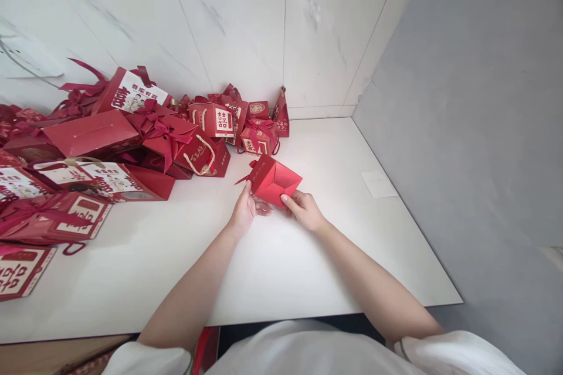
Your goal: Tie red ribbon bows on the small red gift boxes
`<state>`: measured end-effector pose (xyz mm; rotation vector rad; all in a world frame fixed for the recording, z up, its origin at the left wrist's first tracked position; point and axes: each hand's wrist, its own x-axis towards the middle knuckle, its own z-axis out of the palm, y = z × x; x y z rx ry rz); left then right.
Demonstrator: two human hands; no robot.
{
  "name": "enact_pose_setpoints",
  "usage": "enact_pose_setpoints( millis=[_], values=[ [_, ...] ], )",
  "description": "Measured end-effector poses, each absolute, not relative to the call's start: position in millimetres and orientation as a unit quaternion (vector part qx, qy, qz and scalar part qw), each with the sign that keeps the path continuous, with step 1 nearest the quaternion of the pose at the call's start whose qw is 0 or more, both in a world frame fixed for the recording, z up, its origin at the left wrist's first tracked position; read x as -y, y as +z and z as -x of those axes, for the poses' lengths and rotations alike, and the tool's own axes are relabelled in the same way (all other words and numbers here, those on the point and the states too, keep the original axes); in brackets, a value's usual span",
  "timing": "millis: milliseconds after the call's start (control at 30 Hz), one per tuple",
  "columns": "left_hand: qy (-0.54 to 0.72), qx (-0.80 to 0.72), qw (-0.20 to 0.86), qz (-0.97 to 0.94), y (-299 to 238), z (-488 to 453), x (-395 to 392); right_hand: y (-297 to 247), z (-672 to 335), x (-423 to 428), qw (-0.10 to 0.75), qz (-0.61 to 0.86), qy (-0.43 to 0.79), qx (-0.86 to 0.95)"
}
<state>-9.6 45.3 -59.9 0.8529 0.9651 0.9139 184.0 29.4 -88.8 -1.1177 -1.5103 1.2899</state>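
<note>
A small red gift box (269, 180) is held above the white table, its bottom side tilted toward me with folded flaps showing. A dark red ribbon sticks out at its far left side. My left hand (247, 208) supports the box from the left, thumb against its side and fingers curled beneath. With the thumb on the near edge of the bottom and the fingers behind, my right hand (303, 209) grips the right corner. Just beyond the hands stands another small red box (258, 139) tied with a ribbon.
Red gift boxes with ribbons and rope handles (180, 143) are heaped along the left and back of the white table (281, 269). A white square (379, 184) lies at the right. Marble-patterned wall tiles (246, 23) rise behind, and a grey surface (475, 129) borders the right edge.
</note>
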Motion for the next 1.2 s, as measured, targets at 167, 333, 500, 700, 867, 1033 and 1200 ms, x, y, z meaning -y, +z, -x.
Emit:
enact_pose_setpoints(
  millis=[167,333,500,700,867,1033,1200],
  values=[
    [0.384,-0.455,0.717,-0.362,-60.3,12.2,-49.7,-88.5,-185.1,-27.9,0.440,0.450,0.493,0.601],
    [0.372,-0.469,0.711,-0.369,-63.3,13.0,-49.7,-87.5,-186.7,-27.9,0.463,0.460,0.475,0.591],
    [0.371,-0.477,0.707,-0.367,-63.9,12.0,-49.9,-86.1,-187.0,-27.2,0.464,0.463,0.467,0.594],
    [0.373,-0.472,0.714,-0.358,-64.1,12.4,-50.3,-83.7,-186.7,-25.6,0.457,0.473,0.436,0.615],
    [0.429,-0.446,0.686,-0.384,-63.7,15.5,-49.3,-80.0,-189.8,-24.8,0.442,0.499,0.370,0.647],
    [0.418,-0.465,0.657,-0.422,-64.6,15.6,-47.1,-80.7,-191.9,-27.2,0.412,0.530,0.205,0.712],
    [0.400,-0.457,0.673,-0.422,-68.5,17.4,-49.9,-80.7,-194.7,-28.2,0.408,0.523,0.112,0.740]
  ],
)
